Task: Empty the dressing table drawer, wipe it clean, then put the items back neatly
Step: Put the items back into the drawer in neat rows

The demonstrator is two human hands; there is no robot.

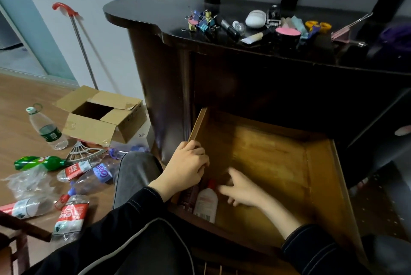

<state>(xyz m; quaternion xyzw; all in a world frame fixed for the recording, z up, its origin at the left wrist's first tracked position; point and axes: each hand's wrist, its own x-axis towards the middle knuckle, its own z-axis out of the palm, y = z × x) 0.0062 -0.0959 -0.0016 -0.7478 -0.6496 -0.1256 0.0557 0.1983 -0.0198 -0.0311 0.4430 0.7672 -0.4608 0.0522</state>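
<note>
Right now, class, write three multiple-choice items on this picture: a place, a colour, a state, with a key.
1. Where is the white bottle? A. on the tabletop B. in the near left corner of the drawer C. on the floor
2. What colour is its cap? A. blue B. red C. green
3. The left hand is: A. gripping the drawer's side wall B. holding a cloth C. hanging idle
Key: 1 B, it lies inside the drawer; 2 B, the cap shows red; 3 A, the hand curls over the wall.
</note>
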